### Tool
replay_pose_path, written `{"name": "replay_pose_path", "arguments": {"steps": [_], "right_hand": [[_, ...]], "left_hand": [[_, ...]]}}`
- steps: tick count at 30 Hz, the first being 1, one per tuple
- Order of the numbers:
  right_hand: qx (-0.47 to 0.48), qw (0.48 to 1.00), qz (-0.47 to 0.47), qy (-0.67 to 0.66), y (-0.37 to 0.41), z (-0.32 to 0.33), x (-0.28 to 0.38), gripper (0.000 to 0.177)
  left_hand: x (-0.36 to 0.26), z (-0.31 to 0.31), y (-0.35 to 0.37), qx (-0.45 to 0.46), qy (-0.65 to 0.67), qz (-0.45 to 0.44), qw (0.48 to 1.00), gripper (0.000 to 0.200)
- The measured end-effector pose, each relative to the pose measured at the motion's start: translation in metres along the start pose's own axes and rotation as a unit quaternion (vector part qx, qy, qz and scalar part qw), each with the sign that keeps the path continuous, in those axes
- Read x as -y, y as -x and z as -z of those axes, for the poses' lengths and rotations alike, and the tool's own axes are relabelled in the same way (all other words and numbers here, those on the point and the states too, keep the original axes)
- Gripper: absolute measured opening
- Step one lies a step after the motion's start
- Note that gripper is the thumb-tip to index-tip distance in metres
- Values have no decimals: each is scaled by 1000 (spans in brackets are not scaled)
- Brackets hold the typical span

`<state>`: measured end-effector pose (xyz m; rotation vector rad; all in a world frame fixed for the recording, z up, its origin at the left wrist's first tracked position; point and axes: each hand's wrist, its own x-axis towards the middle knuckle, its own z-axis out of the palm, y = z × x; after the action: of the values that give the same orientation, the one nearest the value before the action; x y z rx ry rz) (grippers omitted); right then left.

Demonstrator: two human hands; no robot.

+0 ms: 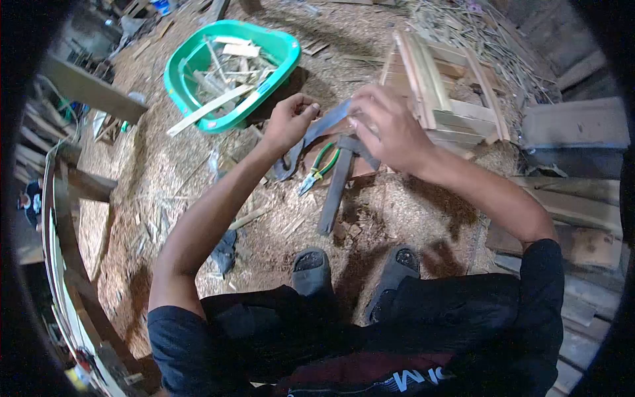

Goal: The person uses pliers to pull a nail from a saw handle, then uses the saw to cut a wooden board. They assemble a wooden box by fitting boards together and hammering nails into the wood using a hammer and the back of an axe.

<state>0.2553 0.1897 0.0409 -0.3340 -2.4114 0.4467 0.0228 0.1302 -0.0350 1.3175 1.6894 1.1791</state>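
Observation:
My left hand (291, 122) is raised left of a hand saw (325, 123), its fingers curled and thumb bent in toward the index finger. On the saw's other side, my right hand (389, 129) has thumb and fingers drawn together, overlapping the blade's far end. I cannot tell what, if anything, is pinched in either hand. Below them lie pliers (319, 171) with green and yellow handles. A hammer (336, 188) rests just right of the pliers, its handle toward my feet. The saw's dark handle (287, 167) is at the lower left of its blade.
A green plastic tub (173, 86) full of wood scraps stands ahead on the left. To the right is a wooden crate (463, 122) of slats. Boards (569, 205) are stacked at my right side. Wood shavings cover the floor (264, 218) around my sandals (311, 271).

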Motion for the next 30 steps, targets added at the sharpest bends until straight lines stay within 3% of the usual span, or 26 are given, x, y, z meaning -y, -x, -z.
{"name": "replay_pose_path", "arguments": {"steps": [3, 7, 8, 11, 12, 15, 16, 19, 20, 23, 27, 30], "right_hand": [[112, 986, -87, -89, 15, -40, 6, 15], [186, 954, -145, -184, 10, -96, 31, 15], [169, 957, -102, -213, 3, -108, 41, 15], [211, 946, -95, -227, -19, -155, 55, 15], [225, 940, -104, -236, -27, -171, 57, 15], [274, 919, -130, -250, -41, -231, 58, 17], [279, 925, -113, -232, -43, -254, 57, 18], [310, 923, -101, -206, -55, -314, 58, 18], [303, 926, -85, -209, -61, -328, 61, 15], [250, 944, -6, -215, -69, -398, 52, 16], [315, 941, -14, -120, -82, -426, 64, 15], [298, 946, -27, -129, -76, -445, 57, 21]], "left_hand": [[33, 28, 28, 24, -96, 46, 994, 20], [85, 71, 70, -48, -114, 65, 990, 19], [81, 80, 86, -61, -64, 156, 984, 16], [90, 101, 124, -138, -71, 192, 969, 18], [133, 111, 135, -167, -179, 163, 956, 20], [195, 130, 179, -198, -226, 183, 936, 20], [190, 134, 189, -170, -206, 246, 932, 23], [199, 141, 216, -131, -356, 209, 901, 31], [193, 139, 220, -120, -350, 269, 889, 39], [205, 137, 228, -133, -409, 198, 881, 40], [187, 144, 198, -52, -433, 280, 855, 50], [215, 146, 184, -70, -430, 306, 847, 53]]}}
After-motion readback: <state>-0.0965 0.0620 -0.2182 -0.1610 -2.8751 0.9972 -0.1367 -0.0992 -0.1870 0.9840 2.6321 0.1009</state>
